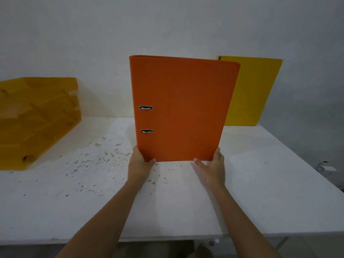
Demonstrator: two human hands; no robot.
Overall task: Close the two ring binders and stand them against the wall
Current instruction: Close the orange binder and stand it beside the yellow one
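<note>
An orange ring binder (183, 110) is closed and held upright over the middle of the white table (260, 183), its cover facing me and two metal slots near its left edge. My left hand (140, 162) grips its lower left corner. My right hand (212, 167) grips its lower right corner, fingers spread under the bottom edge. Behind it on the right, a yellow ring binder (255, 90) stands closed against the wall (167, 25), partly hidden by the orange one.
A stack of translucent amber letter trays (35, 118) sits at the table's left, against the wall. The tabletop carries grey stains in front of the trays. A small white fitting (326, 167) shows past the right edge.
</note>
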